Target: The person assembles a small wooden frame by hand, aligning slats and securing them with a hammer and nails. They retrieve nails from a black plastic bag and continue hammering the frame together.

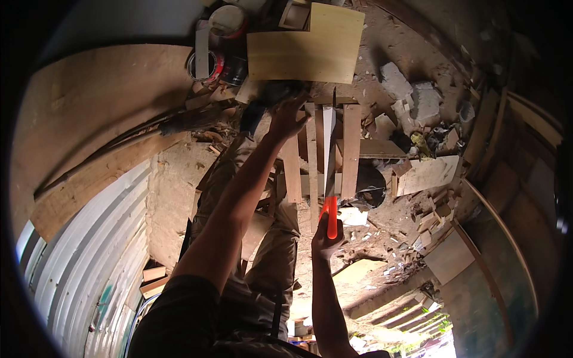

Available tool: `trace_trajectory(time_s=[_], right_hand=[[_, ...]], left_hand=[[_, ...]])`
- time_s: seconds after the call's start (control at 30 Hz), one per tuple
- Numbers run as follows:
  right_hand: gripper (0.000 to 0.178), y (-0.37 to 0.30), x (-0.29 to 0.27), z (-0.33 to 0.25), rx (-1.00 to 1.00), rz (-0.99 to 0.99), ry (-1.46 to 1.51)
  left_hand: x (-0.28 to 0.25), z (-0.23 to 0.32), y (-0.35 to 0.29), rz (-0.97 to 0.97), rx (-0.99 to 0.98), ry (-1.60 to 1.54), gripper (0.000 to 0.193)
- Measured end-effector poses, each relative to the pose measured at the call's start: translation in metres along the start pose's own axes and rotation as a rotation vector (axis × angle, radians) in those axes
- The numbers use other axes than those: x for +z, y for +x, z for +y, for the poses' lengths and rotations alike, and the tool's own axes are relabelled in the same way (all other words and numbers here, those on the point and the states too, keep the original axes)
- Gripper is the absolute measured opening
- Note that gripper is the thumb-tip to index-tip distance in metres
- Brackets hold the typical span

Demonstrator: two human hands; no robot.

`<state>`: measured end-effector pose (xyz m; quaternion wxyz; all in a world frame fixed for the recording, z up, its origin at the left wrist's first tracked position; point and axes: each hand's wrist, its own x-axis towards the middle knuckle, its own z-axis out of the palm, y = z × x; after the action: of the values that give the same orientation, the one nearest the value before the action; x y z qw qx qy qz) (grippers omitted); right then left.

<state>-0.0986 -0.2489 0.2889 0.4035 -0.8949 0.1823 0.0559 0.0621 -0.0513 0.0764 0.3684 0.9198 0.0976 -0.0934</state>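
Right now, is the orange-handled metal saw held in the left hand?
No, the right hand grips the orange-handled metal saw; the left hand is near the narrow wooden strip.

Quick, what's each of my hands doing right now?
Left hand: at the far end of the wood strip; can't tell if it's gripping.
Right hand: closed, holding the saw by its orange handle.

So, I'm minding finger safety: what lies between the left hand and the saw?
The head view shows a thin wooden strip between the left hand and the saw, plus a pale band I can't identify.
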Motion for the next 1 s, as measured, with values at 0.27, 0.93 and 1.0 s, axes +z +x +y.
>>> trace_trajectory(time_s=[0.27,0.93,1.0], right_hand=[[0.026,-0.003,0.002,0.002,0.038,-0.039,0.019],[0.023,-0.013,0.021,0.019,0.136,-0.278,0.212],[0.023,-0.014,0.021,0.020,0.153,-0.294,0.224]], left_hand=[[0.000,-0.015,0.000,-0.035,0.043,-0.102,0.068],[-0.028,0.011,0.005,-0.031,0.124,-0.064,0.069],[-0.022,0.004,0.004,-0.030,0.118,-0.073,0.069]])
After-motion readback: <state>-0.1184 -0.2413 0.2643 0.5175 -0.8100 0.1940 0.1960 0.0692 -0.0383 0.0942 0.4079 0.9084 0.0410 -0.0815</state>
